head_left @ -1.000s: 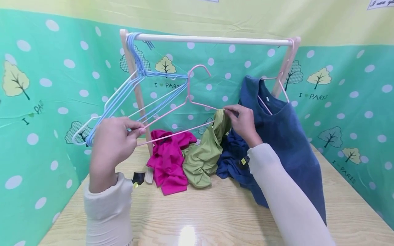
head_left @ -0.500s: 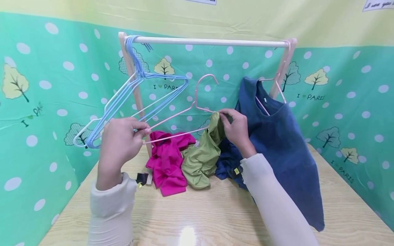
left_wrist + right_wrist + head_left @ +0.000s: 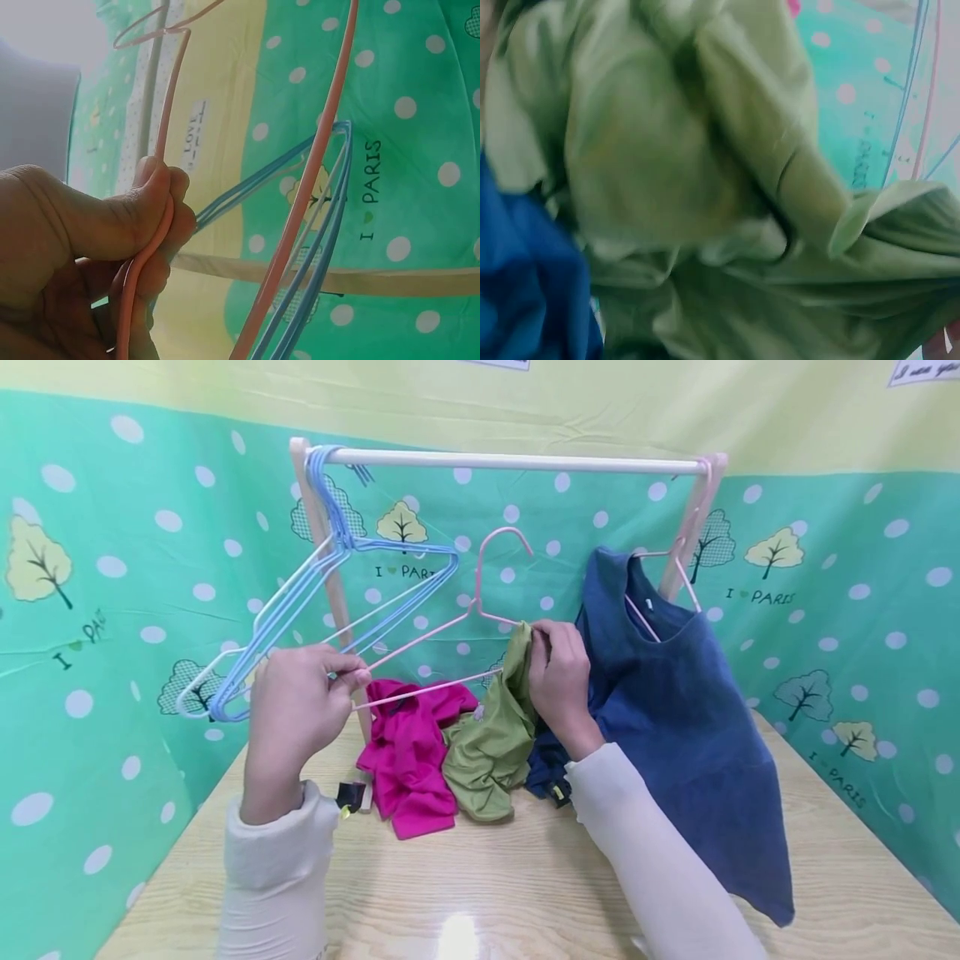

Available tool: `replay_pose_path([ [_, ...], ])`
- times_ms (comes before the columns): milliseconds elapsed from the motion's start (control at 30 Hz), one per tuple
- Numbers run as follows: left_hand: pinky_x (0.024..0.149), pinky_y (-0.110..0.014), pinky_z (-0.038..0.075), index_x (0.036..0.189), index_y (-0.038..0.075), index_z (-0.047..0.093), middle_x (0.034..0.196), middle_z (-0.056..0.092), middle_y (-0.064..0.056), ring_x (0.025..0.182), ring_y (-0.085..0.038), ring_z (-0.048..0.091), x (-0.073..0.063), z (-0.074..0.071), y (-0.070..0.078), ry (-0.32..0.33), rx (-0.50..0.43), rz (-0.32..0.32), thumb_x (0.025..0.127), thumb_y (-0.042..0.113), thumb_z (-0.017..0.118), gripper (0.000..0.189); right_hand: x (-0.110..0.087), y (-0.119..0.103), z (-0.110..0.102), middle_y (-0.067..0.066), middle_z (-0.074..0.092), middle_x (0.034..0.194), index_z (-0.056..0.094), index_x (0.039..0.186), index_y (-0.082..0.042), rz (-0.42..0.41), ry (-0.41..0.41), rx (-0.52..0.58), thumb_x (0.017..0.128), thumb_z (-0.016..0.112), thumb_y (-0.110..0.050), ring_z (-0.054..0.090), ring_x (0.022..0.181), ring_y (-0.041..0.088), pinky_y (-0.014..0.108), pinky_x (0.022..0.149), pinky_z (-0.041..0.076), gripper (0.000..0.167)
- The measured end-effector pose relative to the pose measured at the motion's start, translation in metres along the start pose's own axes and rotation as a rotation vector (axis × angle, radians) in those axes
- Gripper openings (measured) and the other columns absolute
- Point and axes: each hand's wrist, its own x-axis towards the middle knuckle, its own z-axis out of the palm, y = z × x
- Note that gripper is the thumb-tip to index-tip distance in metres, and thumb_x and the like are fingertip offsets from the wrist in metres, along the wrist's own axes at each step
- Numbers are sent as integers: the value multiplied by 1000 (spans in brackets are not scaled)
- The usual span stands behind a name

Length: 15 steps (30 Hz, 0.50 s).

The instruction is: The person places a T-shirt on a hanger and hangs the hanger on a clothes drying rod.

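Note:
In the head view my left hand (image 3: 303, 710) pinches the left shoulder of a pink wire hanger (image 3: 420, 642), whose hook points up. The left wrist view shows the thumb (image 3: 124, 225) pressing the wire against curled fingers. My right hand (image 3: 561, 681) grips the upper edge of an olive green garment (image 3: 487, 760) at the hanger's right end. That end of the hanger is covered by the cloth. The rest of the garment hangs down to the table in folds. Green cloth (image 3: 652, 150) fills most of the right wrist view, with few fingers showing.
A rack with a white rail (image 3: 510, 461) stands behind. Several blue hangers (image 3: 281, 618) hang at its left, and a dark blue garment (image 3: 675, 718) hangs on a pink hanger at its right. A magenta garment (image 3: 412, 752) lies on the wooden table (image 3: 420, 893).
My right hand has moved left with the green cloth, further along the hanger. My left hand and the pink hanger have shifted slightly right.

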Motion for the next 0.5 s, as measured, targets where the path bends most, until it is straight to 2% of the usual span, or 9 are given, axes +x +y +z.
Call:
replay_pose_path([
  [133,57,-37,33,94,8,84,90,78,-8,54,-20,52,0,0,0,-6,-20,11,89,9,79,8,4,-3,-1,22,63,97,67,107,7,24,-15,58,104,56,-3,62,87,34,42,75,55,15],
  [267,55,-37,33,93,8,84,89,77,-8,51,-19,50,1,0,0,-4,-17,25,89,9,79,7,8,2,-5,24,63,104,68,114,8,46,-100,81,100,50,7,62,95,37,46,82,55,23],
  [400,54,-37,32,92,8,84,89,77,-8,50,-19,48,0,-1,0,-3,-17,27,89,9,79,6,9,12,-9,25,63,115,69,120,6,50,-207,23,101,52,3,60,108,40,51,93,49,25],
  [500,54,-37,32,91,8,84,88,77,-8,50,-19,48,0,-2,0,-3,-20,28,88,9,79,5,9,19,-11,23,66,118,69,120,4,43,-253,-6,103,57,-3,62,110,40,51,96,49,21],
])
